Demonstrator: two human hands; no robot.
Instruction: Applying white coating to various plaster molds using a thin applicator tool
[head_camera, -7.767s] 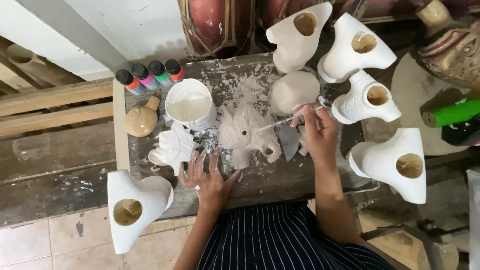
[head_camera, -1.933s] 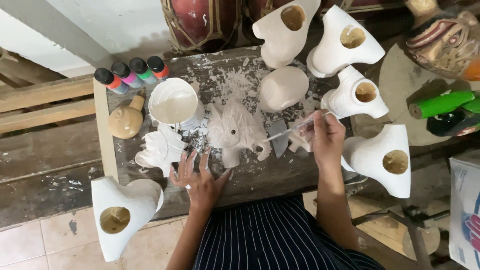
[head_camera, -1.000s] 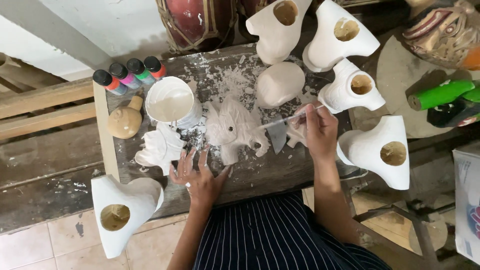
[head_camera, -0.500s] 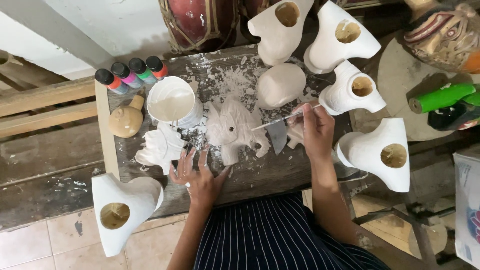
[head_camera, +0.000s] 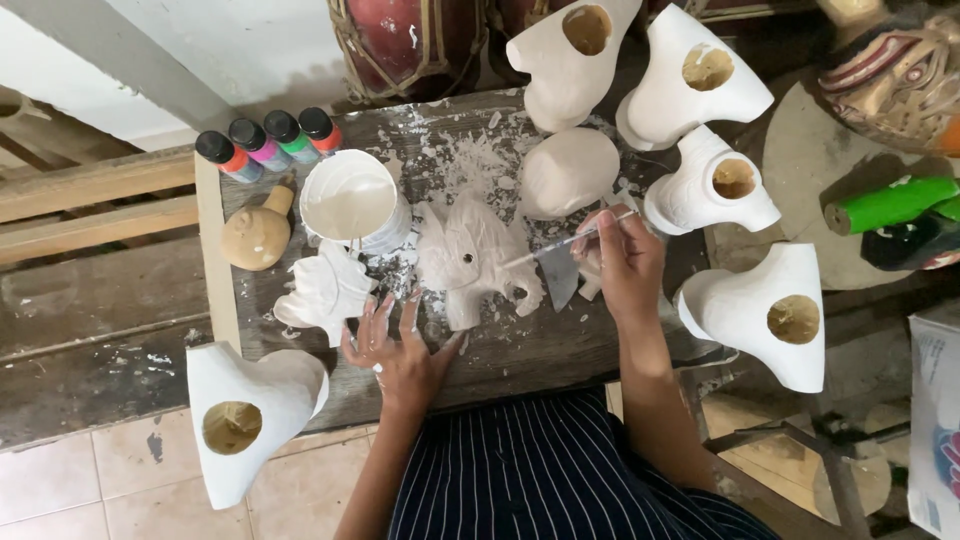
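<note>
Seated at a paint-spattered grey wooden table, painting a small carved wooden animal figure white. Left hand flat on the tabletop, fingers spread wide, gripping nothing, fingertips just beside the figure's lower edge and near a second white-coated carved piece. Right hand pinched shut on a thin paintbrush, its tip reaching leftward toward the figure's side. Figure lying in the middle of the table, between the two hands, already white over nearly all its visible top; judged close to fully coated, with only touch-ups at the right edge and any hidden underside left. Round white bowl of white paint standing just above and left of the figure. Four small bottles of coloured paint lined up capped at the table's far left corner, apparently unused, so colouring looks not yet started. Several large white hollow carved forms standing around the table, a plain tan gourd-shaped piece beside the bowl unpainted.
</note>
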